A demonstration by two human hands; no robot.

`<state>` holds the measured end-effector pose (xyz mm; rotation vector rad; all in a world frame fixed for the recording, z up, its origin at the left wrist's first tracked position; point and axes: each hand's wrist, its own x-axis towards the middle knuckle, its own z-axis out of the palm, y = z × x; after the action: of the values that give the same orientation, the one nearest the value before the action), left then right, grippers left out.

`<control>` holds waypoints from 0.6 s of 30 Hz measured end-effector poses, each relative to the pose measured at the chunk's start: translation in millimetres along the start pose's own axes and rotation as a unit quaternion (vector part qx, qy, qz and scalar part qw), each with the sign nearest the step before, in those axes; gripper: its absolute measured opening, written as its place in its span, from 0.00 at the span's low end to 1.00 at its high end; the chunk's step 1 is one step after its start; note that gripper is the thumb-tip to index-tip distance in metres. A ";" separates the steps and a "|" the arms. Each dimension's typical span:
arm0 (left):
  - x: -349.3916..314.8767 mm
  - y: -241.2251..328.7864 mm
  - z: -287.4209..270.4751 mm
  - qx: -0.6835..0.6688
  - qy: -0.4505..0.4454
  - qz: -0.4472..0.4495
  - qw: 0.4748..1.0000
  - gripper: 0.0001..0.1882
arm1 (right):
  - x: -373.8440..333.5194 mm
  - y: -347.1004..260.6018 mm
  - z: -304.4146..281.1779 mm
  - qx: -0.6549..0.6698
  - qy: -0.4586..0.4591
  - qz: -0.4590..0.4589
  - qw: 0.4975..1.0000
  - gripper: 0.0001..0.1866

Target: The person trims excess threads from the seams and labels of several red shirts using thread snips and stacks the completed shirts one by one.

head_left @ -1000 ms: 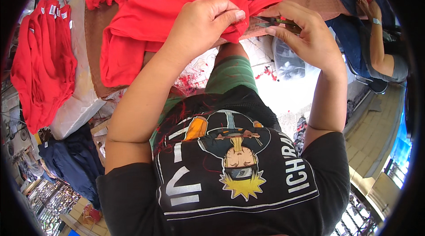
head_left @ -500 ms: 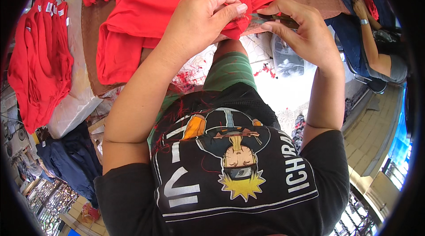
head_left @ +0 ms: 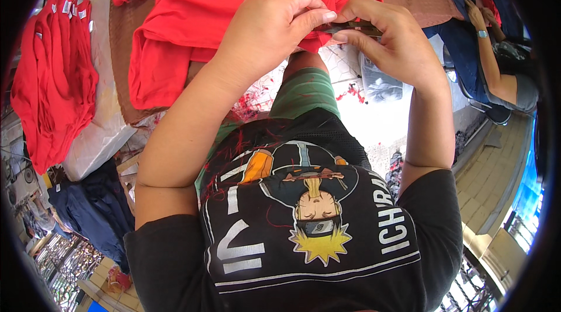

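A red garment (head_left: 204,5) lies bunched over the brown-covered work surface in front of me. My left hand (head_left: 277,22) pinches a bit of its cloth between thumb and forefinger at the near edge. In my right hand (head_left: 391,37) is a small dark pair of thread snips (head_left: 356,28), held between thumb and fingers. The blades point left and meet the cloth right beside my left thumb tip. Whether a thread lies between the blades is too small to tell.
A stack of red garments with white labels (head_left: 55,84) hangs at the left, above dark blue clothes (head_left: 93,212). Brown textured cloth (head_left: 125,49) covers the table. A clear plastic bag (head_left: 380,75) stands below its edge. Another person's arm (head_left: 489,49) works on dark cloth at the right.
The snips in my right hand have moved left, their tips now up against the cloth at my left fingertips. My left hand has shifted slightly right.
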<state>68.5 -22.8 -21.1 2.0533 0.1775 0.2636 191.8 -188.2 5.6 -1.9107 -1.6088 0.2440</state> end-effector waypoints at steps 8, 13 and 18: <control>0.0 0.2 1.0 0.004 0.011 -0.005 1.000 0.11 | -1.0 -1.4 -0.4 -0.024 -0.014 0.012 1.000 0.09; -10.0 10.9 -29.4 -0.052 -0.029 0.079 0.995 0.11 | -6.2 -1.9 -17.2 -0.013 -0.009 0.014 1.000 0.11; -22.7 2.9 -57.8 -0.060 0.030 0.086 0.994 0.09 | -11.3 11.7 -37.3 0.028 -0.144 0.067 0.987 0.12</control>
<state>31.5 19.5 5.7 1.9444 0.0206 0.4325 217.9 -212.1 25.8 -2.0136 -1.6350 0.6397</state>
